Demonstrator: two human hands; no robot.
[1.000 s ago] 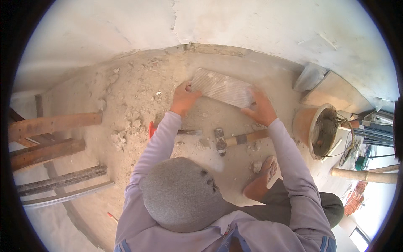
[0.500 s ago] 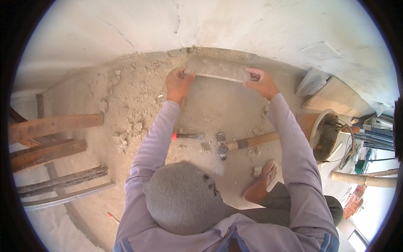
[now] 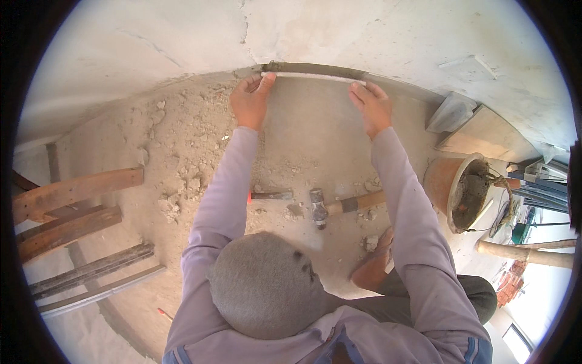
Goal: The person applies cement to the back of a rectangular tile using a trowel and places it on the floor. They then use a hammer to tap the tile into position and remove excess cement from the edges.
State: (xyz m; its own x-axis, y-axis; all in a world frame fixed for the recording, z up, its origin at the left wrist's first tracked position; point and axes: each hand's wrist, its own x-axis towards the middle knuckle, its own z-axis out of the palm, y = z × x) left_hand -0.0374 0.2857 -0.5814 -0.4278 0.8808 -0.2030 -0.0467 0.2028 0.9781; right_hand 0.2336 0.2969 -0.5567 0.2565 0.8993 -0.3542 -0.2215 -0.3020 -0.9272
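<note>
Against the foot of the wall (image 3: pixel 339 45), a narrow tile strip (image 3: pixel 312 76) stands nearly on edge, its thin pale edge toward me. My left hand (image 3: pixel 250 100) pinches its left end, thumb in front and the other fingers partly hidden. At the right end, my right hand (image 3: pixel 371 104) grips it between thumb and fingers. A dark band (image 3: pixel 321 68) runs just behind the strip; I cannot tell whether it is mortar or a shaded gap. Between my forearms lie a sledgehammer (image 3: pixel 319 209) with a wooden handle and a chisel (image 3: pixel 273 195) with a red end.
Broken rubble (image 3: pixel 173 206) litters the dusty floor on the left, near wooden beams (image 3: pixel 79 193). On the right stand a dirty bucket (image 3: pixel 467 191) with a rope handle and a board (image 3: pixel 482 136) leaning by the wall. A bamboo pole (image 3: pixel 524 255) lies beyond.
Both hands have moved forward to the wall with the tile strip. It has tipped up, so its ridged face no longer shows, only its edge.
</note>
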